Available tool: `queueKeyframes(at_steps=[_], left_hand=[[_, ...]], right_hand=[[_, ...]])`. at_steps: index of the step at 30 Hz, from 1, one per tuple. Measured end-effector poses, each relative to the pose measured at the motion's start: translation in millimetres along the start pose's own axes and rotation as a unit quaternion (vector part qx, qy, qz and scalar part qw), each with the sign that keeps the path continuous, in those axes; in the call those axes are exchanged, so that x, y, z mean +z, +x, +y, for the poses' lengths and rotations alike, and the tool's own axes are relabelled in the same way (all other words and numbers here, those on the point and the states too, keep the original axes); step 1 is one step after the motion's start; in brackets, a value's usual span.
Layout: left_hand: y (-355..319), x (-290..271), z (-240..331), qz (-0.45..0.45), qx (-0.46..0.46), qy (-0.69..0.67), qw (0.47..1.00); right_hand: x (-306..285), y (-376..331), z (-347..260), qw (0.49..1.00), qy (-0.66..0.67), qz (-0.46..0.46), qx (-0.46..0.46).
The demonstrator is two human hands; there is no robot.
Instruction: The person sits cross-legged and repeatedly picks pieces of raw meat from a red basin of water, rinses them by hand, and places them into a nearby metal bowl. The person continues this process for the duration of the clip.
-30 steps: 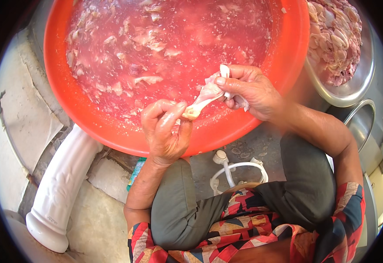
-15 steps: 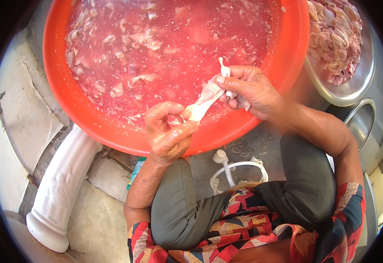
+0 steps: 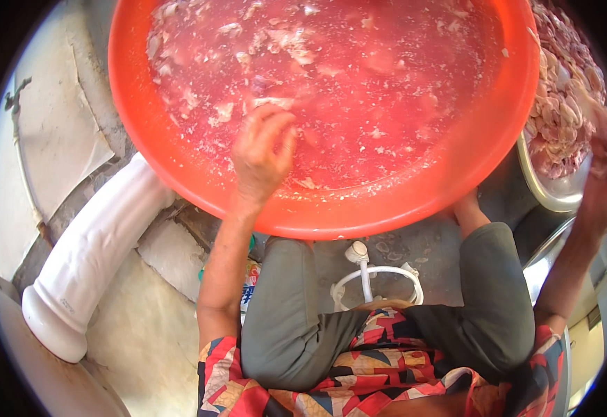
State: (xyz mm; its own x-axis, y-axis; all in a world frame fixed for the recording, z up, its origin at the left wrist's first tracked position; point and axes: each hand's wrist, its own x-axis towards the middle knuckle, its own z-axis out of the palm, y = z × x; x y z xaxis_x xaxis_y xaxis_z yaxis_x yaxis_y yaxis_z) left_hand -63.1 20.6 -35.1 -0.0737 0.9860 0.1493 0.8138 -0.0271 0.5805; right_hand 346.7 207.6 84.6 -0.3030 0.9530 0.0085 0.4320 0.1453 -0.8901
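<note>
A wide orange-red basin of reddish water stands in front of me, with many pale scraps of meat floating in it. My left hand hangs over its near left part, fingers curled in. A whitish scrap lies by its fingertips; whether they grip anything is hidden. Far to the right, my right hand is at a heap of pinkish, skin-like meat pieces in a metal bowl. Motion smears its fingers, so I cannot see whether they hold a piece.
A thick white pillar-like piece lies slanting at the left on stone slabs. Between my knees is a white tubular ring frame. Another metal vessel sits below the meat bowl, and a colourful packet is beside my left forearm.
The pale piece of meat stretched between both hands is gone from there. My right hand has swung right to the meat heap; my left has moved farther over the water. The view has shifted.
</note>
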Motion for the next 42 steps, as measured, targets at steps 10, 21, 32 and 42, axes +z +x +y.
queueKeyframes(at_steps=[10, 21, 32, 42], left_hand=[[14, -3, -40, -0.082, -0.061, 0.151, 0.983], [20, 9, 25, -0.164, -0.211, -0.281, 0.922], [15, 23, 45, -0.099, 0.045, -0.136, 0.985], [-19, 28, 54, -0.088, -0.526, -0.56, 0.634]], right_hand=[[-57, -1, 90, 0.835, -0.546, -0.038, -0.049], [154, -26, -6, 0.959, 0.036, -0.281, -0.006], [243, -34, 17, 0.882, 0.168, -0.381, 0.22], [225, -42, 15, 0.858, 0.229, -0.367, 0.277]])
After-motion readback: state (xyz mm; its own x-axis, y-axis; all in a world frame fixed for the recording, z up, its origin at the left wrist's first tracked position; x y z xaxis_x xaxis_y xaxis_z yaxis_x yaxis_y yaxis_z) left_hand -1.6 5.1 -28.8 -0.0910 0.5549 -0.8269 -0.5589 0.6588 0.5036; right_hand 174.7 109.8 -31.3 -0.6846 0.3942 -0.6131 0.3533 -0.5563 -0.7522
